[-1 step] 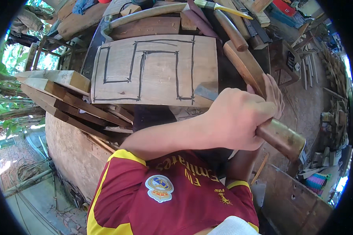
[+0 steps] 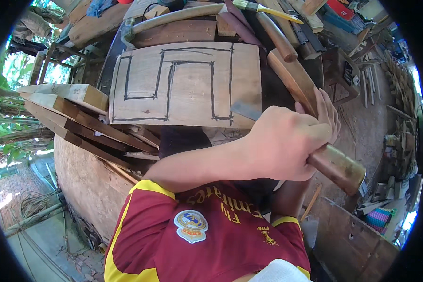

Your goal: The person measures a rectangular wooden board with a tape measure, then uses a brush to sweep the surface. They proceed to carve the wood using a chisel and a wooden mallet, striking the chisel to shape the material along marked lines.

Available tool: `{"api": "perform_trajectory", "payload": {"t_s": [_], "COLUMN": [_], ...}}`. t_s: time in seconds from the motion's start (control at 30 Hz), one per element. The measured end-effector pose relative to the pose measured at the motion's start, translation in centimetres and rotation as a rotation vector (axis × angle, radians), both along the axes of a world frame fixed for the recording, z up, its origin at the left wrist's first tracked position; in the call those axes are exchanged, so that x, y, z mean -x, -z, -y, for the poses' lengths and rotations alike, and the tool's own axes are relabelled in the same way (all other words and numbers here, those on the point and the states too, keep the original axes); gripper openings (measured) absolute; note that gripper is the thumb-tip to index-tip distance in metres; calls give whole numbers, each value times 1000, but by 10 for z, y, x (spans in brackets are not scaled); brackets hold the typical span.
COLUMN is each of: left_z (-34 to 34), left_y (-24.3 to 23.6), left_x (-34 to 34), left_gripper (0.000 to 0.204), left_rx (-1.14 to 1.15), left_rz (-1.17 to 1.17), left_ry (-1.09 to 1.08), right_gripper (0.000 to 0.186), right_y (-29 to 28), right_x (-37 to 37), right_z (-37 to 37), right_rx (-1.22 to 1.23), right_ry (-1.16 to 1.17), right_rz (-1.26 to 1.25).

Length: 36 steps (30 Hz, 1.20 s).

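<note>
We're gripping the chisel with our left hand clenched over our right hand, its blade touching the marked board at five o'clock; next, we're judging, steady pressure along the line.

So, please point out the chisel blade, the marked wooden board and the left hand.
chisel blade (image 2: 245, 111), head view, flat metal
marked wooden board (image 2: 188, 101), head view, bare face
left hand (image 2: 286, 143), head view, back
</note>
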<state>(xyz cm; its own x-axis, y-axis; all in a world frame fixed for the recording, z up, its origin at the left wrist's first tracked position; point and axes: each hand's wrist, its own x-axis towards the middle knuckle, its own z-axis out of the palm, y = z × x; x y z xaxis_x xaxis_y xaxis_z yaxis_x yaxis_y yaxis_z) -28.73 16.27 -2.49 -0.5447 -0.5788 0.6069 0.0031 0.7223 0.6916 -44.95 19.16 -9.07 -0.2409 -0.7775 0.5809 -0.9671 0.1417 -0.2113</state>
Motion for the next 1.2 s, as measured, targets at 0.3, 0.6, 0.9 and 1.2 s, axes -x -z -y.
{"api": "perform_trajectory", "payload": {"t_s": [0.3,0.6,0.9,1.2], "left_z": [2,-8,17,115], "left_y": [-11,-11,2,-49], "left_x": [-23,-123,-229,-259], "left_gripper": [23,23,19,58], "left_rx": [-8,-42,-32,-202], "left_rz": [9,591,642,1002], "left_ry": [-125,-384,-1002,-935], "right_gripper": [60,51,48,43], "right_y": [21,20,-6,-3], "right_x": [3,-67,-62,-54], "right_z": [1,-2,15,-11], "right_rx": [189,-102,-355,-151], "right_ry": [-445,-421,-599,-369], "right_rz": [359,1144,1802,1759]}}
